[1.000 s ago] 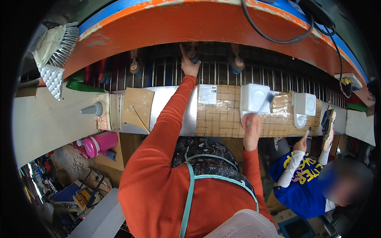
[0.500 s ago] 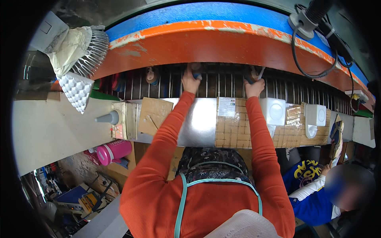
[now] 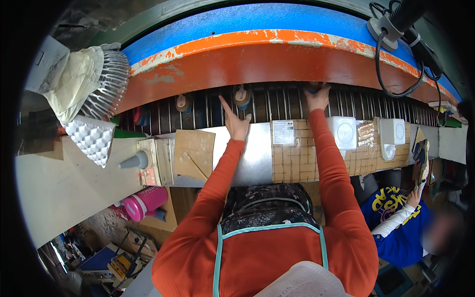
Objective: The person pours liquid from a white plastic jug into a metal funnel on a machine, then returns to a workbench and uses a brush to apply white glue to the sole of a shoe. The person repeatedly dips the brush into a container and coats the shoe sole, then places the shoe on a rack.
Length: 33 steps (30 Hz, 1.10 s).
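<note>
My left hand [image 3: 236, 122] is open over the near edge of the roller conveyor [image 3: 282, 106], index finger stretched forward and thumb apart, holding nothing. Just beyond its thumb stands what looks like a shoe on a last [image 3: 242, 98], with a pale top and a dark lower part. A similar shoe [image 3: 183, 103] sits farther left on the rollers. My right hand [image 3: 318, 98] reaches to the edge of the red beam, its fingers closed around a dark shoe [image 3: 311, 89]. The beam hides much of that shoe.
The red beam [image 3: 213, 64] overhangs the conveyor. White plastic containers [image 3: 344, 132] stand on the cardboard-covered ledge [image 3: 302, 163], near a brown board [image 3: 193, 153]. At left are a finned lamp [image 3: 106, 84] and a grey cone [image 3: 133, 161]. A co-worker [image 3: 396, 222] sits at right, holding a sole-like piece.
My left hand has let go of the shoe, drawn back toward me and spread its fingers. My right hand stays by its shoe; the thin white stick there no longer shows.
</note>
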Motion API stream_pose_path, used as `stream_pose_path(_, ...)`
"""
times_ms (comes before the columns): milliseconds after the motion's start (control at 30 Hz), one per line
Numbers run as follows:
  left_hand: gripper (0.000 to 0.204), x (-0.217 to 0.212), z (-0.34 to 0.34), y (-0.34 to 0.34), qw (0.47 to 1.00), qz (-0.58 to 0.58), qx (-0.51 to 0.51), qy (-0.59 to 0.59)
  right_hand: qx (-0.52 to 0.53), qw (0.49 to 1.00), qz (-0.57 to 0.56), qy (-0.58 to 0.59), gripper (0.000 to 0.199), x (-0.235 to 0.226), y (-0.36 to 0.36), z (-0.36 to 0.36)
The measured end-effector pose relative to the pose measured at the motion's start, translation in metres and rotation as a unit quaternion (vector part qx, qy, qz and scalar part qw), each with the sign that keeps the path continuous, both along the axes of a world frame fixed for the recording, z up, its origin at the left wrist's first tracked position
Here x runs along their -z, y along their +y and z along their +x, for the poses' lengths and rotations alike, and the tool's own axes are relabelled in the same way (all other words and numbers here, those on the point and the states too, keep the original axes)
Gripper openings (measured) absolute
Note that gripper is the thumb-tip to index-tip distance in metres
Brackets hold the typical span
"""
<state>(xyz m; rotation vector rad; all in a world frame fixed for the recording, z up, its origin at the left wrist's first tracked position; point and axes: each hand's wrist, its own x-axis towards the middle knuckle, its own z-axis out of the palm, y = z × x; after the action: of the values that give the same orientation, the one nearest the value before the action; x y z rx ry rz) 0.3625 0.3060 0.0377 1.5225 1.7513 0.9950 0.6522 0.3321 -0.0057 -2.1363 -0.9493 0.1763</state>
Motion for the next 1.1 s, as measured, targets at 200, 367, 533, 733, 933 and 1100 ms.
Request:
stream_pose_path(200, 0.11, -0.035, -0.018, -0.091, 0.997, -0.034, 0.037, -0.052, 0.02, 1.0, 0.005, -0.02, 0.059, -0.02, -0.033, -0.017)
stream_pose_path(367, 0.088, -0.036, -0.038, -0.157, 0.991, -0.07, 0.084, -0.082, -0.179, 0.976, 0.059, 0.109, 0.019, -0.09, -0.21, -0.027)
stream_pose_path(533, 0.057, -0.021, -0.064, -0.19, 0.997, -0.042, 0.047, -0.052, -0.045, 0.979, -0.165, -0.112, 0.013, -0.103, -0.343, 0.009)
stream_pose_path(733, 0.049, -0.028, -0.083, -0.203, 0.998, -0.007, -0.063, -0.02, -0.055, 0.917, -0.16, -0.362, 0.016, -0.049, -0.35, 0.054)
stream_pose_path(933, 0.042, -0.059, -0.135, -0.219, 0.973, 0.076, -0.205, 0.073, -0.087, 0.915, -0.2, -0.34, 0.023, -0.025, -0.321, 0.064)
stream_pose_path(1100, 0.046, -0.064, -0.238, -0.18, 0.911, 0.197, -0.348, 0.104, -0.126, 0.901, -0.258, -0.326, 0.032, -0.042, -0.315, 0.06)
